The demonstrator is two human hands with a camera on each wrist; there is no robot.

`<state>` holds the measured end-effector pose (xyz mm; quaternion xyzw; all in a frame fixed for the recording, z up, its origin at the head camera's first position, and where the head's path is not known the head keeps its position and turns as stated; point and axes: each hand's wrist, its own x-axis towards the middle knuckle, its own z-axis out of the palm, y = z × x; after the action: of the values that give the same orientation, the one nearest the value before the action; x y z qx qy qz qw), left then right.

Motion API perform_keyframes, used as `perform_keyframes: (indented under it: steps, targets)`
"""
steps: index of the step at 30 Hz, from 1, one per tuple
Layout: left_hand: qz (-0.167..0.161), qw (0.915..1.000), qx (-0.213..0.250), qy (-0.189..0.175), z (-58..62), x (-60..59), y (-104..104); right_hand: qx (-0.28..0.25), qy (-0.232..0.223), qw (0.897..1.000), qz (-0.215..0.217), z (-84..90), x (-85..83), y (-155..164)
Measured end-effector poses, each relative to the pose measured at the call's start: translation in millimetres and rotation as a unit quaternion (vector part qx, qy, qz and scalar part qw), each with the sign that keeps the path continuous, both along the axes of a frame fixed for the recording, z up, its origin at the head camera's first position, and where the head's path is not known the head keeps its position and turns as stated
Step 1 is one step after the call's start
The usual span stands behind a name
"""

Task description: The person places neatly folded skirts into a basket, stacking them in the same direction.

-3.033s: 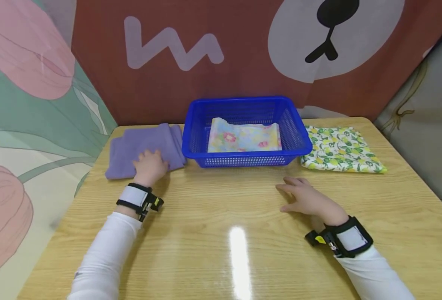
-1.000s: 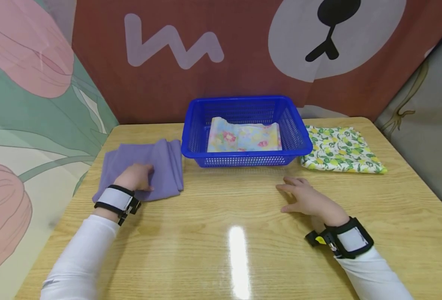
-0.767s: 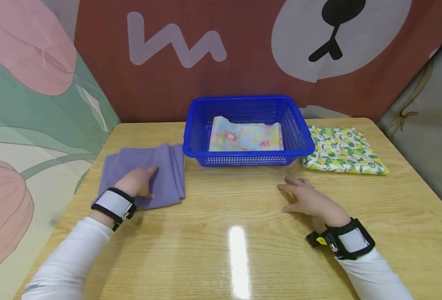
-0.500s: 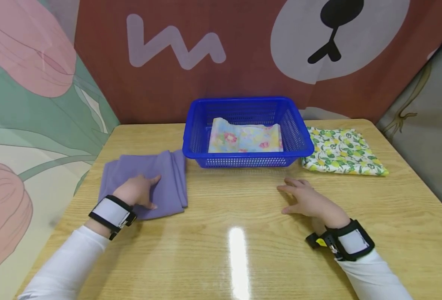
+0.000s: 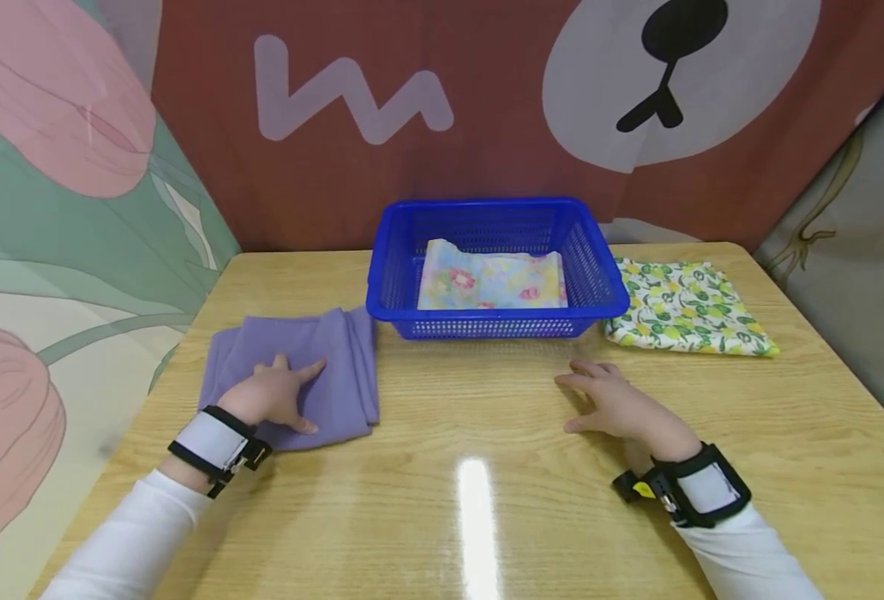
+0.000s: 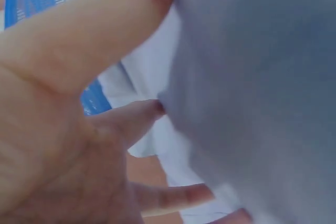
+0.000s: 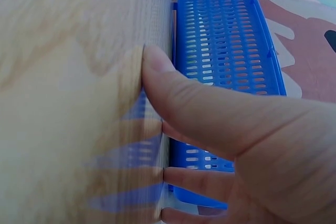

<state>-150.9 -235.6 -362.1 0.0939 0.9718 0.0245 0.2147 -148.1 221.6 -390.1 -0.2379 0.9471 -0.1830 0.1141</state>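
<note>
A folded purple cloth (image 5: 337, 375) lies on the left of the table, its right side showing stacked folds. My left hand (image 5: 272, 396) rests on top of it with fingers spread; in the left wrist view the fingertips press into the purple cloth (image 6: 252, 77). To the right, my right hand (image 5: 617, 408) holds nothing. Its fingertips touch the wooden table in front of the blue basket (image 5: 497, 325), as the right wrist view shows with the thumb (image 7: 163, 72) on the tabletop. Inside the basket sits a folded pastel floral cloth (image 5: 494, 282).
A folded lemon-print cloth (image 5: 692, 308) lies right of the basket, at its side. The wooden table (image 5: 412, 500) ends against a wall hanging (image 5: 486, 167) with a bear drawing. Each wrist wears a strapped camera.
My left hand has drawn the purple cloth toward the front of the table, away from the back edge, and its fingers now spread wider. My right hand has stayed in place.
</note>
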Motion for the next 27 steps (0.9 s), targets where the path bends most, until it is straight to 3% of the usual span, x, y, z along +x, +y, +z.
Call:
perform_keyframes:
  steps: [5, 15, 21, 27]
  targets:
    - [-0.014, 0.9998, -0.009, -0.011, 7.1, 7.1, 7, 0.0, 0.006, 1.0, 0.0, -0.7, 0.9, 0]
    - [-0.048, 0.9987, -0.017, -0.008, 7.2, 29.4, 22, 0.002, 0.005, 1.0, -0.001, -2.5, -0.6, -1]
    - [-0.061, 0.9977, -0.031, 0.002, 2.8, 44.4, 43, -0.002, 0.016, 1.0, 0.002, -1.6, 0.9, -1]
    - [-0.07, 0.9966, -0.042, 0.008, -3.0, 48.1, 68, -0.006, 0.015, 1.0, 0.0, -0.7, -0.1, 0]
